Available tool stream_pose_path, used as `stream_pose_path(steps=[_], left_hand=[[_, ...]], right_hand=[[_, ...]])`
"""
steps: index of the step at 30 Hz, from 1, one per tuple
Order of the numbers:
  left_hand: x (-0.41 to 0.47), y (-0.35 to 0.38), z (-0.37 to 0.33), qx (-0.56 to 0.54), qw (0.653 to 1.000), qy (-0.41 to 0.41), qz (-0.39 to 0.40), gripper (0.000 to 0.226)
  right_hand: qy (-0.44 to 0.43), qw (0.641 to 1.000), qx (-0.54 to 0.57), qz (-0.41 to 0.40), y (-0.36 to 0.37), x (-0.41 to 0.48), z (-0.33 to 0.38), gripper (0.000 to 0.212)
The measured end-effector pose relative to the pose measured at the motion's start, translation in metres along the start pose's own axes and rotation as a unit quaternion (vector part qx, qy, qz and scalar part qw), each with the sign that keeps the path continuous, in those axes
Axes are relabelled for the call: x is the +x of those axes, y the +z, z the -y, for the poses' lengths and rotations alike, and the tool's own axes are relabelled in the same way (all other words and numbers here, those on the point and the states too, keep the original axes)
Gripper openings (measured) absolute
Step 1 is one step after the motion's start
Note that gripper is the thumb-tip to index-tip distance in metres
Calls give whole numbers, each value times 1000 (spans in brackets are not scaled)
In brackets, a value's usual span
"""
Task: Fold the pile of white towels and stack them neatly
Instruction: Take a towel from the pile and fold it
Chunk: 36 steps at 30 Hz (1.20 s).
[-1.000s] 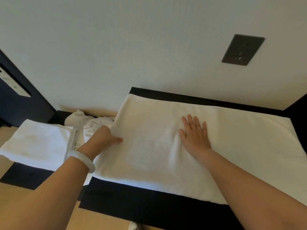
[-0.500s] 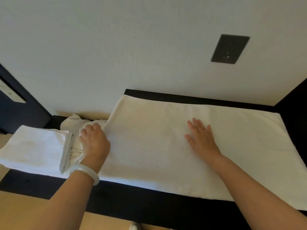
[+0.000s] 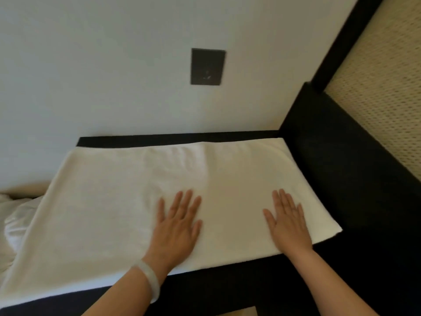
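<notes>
a black ledge (image 3: pixel 227 290) runs along a white wall (image 3: pixel 102 65) with a dark outlet plate (image 3: pixel 207 66). a woven beige panel (image 3: pixel 387 99) stands at the right. the white towel (image 3: pixel 109 213) lies flat on the ledge, its long axis running left to right along the wall, its left end against crumpled white towels (image 3: pixel 13 224). the left hand (image 3: pixel 176 226), a pale bangle (image 3: pixel 150 279) at its wrist, and the right hand (image 3: pixel 288 224) press flat on the towel's near right half, fingers straight and slightly spread.

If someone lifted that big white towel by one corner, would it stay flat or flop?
Probably flop: the white towel shows soft ripples, and its left end slumps against the crumpled towels. It may also slide, which is perhaps why the left hand and right hand press flat on it.
</notes>
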<state>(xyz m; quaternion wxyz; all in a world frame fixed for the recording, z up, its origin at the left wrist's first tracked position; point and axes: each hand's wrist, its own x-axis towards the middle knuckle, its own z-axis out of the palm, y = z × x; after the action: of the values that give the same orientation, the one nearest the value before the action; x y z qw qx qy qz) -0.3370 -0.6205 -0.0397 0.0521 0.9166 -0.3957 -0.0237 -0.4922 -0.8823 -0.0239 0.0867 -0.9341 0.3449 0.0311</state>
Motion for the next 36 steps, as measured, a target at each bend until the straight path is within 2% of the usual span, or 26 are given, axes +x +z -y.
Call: stream_pose_path(steps=[2,4,8,9,13,15,18,21,25,28,33,36], left_hand=[[3,1,-5,-4,1000,-3,-11,60],[11,0,-12,4,1000,-2,-3,65],[48,-11,-33,10,999,40,16,83],[60,-10,-33,-2,999,43,26,88],[97,-10,-20,-30,999,8,28,101],[110,-10,-14,-32,999,-2,33,95],[125,-12,-11,-32,999,4,30,91],[129,-10,-8,-37,999,-4,-3,92],[132,-4,-7,-13,999,-45,-13,77],[134,0,1,1,998,-67,-10,68],[135,-1,8,3,996,-79,-35,67],[133,4,8,-3,997,-78,-29,66]], right_hand=[[60,998,-13,32,-14,5,-34,69],[59,996,-18,60,-26,12,-46,70],[-91,994,-8,57,-30,26,-40,70],[-104,993,-4,62,-28,27,-47,73],[19,996,52,74,-35,22,-88,67],[15,998,-7,61,-41,29,-84,68],[-78,996,-31,-9,-49,51,-43,84],[-193,981,7,1,-52,82,21,62],[-291,955,-32,54,-36,135,90,60],[-250,962,-25,104,-23,170,79,59],[-111,992,-9,64,-34,214,0,58],[-109,992,-36,58,-44,222,-6,60]])
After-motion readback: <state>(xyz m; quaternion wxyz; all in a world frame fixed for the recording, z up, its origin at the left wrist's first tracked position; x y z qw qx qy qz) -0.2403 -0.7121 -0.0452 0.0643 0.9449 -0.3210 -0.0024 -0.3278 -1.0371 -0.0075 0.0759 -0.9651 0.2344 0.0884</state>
